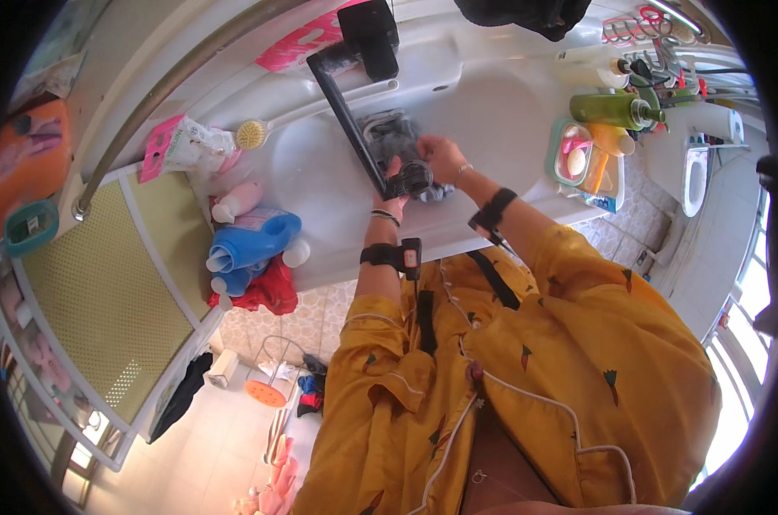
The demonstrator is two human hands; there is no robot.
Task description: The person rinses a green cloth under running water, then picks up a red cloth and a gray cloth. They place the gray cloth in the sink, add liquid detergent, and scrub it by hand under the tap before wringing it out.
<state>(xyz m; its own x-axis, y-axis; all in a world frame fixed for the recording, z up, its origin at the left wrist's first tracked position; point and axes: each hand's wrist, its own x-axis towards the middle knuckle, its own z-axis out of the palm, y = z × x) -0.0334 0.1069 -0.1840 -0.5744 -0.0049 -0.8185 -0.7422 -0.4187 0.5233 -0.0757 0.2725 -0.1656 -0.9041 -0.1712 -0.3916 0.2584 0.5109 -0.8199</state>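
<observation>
Dark wet cloth [392, 132] lies in a white bathtub [286, 187], partly behind a black angled arm [347, 109] with a round clear end piece. My left hand [395, 187] is at the cloth's lower edge, largely covered by that end piece, so its grip is hidden. Just right of the cloth, my right hand [441, 158] has curled fingers; whether they pinch any fabric is not clear. A grey-and-white bit of cloth [437, 192] shows below the hands. Both forearms bear black straps.
A long-handled brush [252, 134] rests on the tub's far ledge. Blue detergent bottles [253, 238] and a red cloth [276, 286] are at the left corner. On the right rim stand a green pump bottle [611, 111] and a soap dish [572, 154]. An orange stool [265, 393] is below left.
</observation>
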